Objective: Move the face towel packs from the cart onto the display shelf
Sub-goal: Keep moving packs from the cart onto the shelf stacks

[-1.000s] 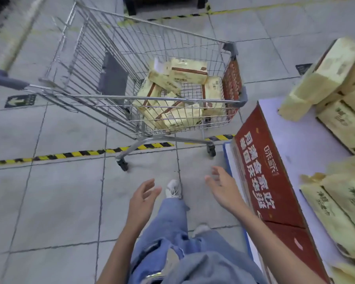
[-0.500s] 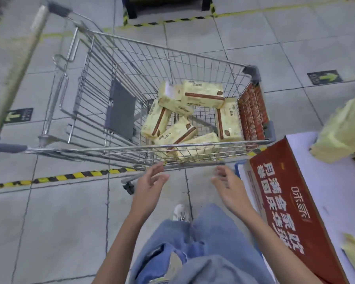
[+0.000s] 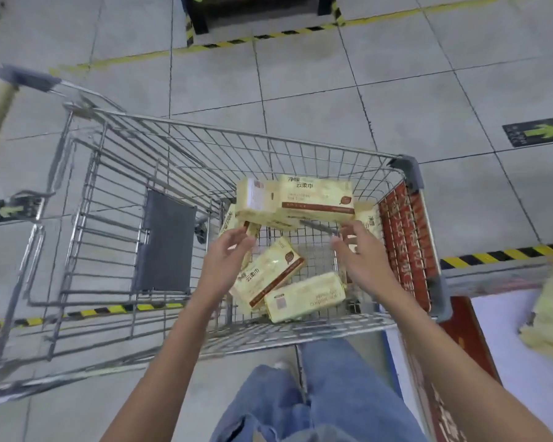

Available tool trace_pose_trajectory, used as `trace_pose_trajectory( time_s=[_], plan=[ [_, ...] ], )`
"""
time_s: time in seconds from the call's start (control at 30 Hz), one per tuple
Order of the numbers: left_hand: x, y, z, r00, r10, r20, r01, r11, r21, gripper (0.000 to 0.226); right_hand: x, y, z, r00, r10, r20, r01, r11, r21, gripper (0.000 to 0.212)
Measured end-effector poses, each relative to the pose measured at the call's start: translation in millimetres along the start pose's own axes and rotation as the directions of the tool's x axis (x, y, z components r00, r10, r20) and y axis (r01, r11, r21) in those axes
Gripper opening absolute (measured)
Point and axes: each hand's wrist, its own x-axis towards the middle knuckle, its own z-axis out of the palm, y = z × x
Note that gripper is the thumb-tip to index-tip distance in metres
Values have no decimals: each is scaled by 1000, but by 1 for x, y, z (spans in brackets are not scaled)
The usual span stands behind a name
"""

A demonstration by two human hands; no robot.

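Several cream-yellow face towel packs with brown stripes lie in the right end of the wire cart (image 3: 115,237). One pack (image 3: 316,199) sits on top at the far side, another pack (image 3: 268,275) lies tilted in the middle, and a third pack (image 3: 304,296) rests nearest me. My left hand (image 3: 227,256) and my right hand (image 3: 361,250) reach down into the cart, fingers spread, holding nothing, just above the packs. The display shelf (image 3: 505,339) shows at the lower right with a yellow pack (image 3: 549,317) on it.
The cart's handle (image 3: 26,79) points to the upper left and its grey child-seat flap (image 3: 165,240) is folded down. A red panel (image 3: 406,237) covers the cart's right end. Yellow-black floor tape (image 3: 505,253) runs beneath. My jeans-clad legs (image 3: 307,397) stand below the cart.
I have stepped up to the cart and both hands have moved forward over its near rim into the basket. The shelf has slid toward the right edge of view.
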Motion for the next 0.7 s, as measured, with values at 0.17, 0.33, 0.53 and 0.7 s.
trace_pose_trajectory(
  time_s=[0.17,0.33,0.53,0.7],
  plan=[
    [96,-7,11,985,-168,-43,172,980,99,45,119,15,-4,988,3,157,30,978,-205,55],
    [180,-38,23,959,-278,-52,282,943,178,58,209,50,20,946,3,325,168,852,-497,80],
    [246,-85,42,935,-350,-53,351,899,261,69,252,97,46,905,0,426,301,707,-639,102],
    [268,-112,54,937,-336,-95,349,888,300,86,251,121,62,930,-73,361,315,663,-679,115]
  ],
)
